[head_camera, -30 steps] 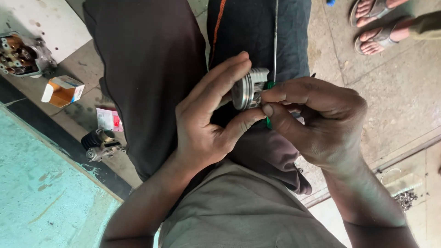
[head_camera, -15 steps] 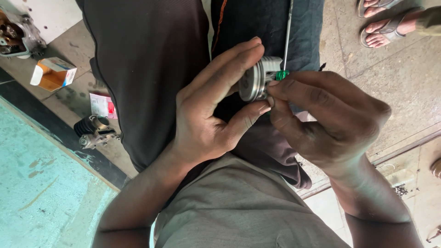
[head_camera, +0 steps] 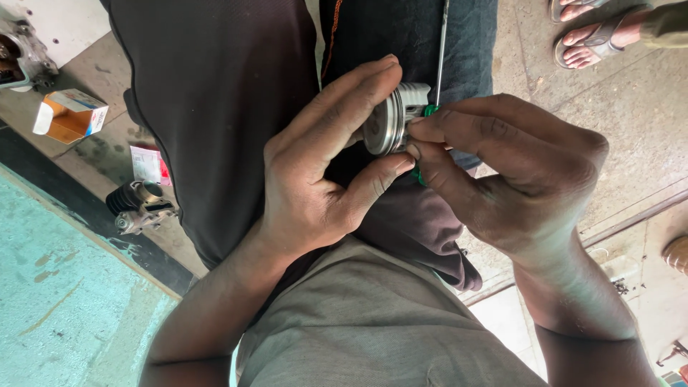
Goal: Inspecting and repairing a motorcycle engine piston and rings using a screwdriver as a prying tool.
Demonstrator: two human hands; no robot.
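My left hand (head_camera: 322, 172) grips a silver metal piston (head_camera: 390, 122) between fingers and thumb, holding it over my lap. My right hand (head_camera: 516, 172) is closed around a green-handled tool (head_camera: 428, 111), and its fingertips press against the piston's rim. The tool's thin metal shaft (head_camera: 441, 50) points up past the piston. Most of the green handle is hidden inside my right hand. Dark trousers and a grey shirt fill the view behind and below both hands.
On the floor at left lie an orange and white box (head_camera: 68, 115), a small red and white packet (head_camera: 147, 163), a finned engine cylinder (head_camera: 140, 204) and another engine part (head_camera: 21, 57). A teal surface (head_camera: 64, 301) is at lower left. Another person's sandalled feet (head_camera: 595, 32) are at top right.
Both hands stay closed on the piston and the tool, while my right fingertips have shifted slightly along the piston's rim. The view has drifted a little.
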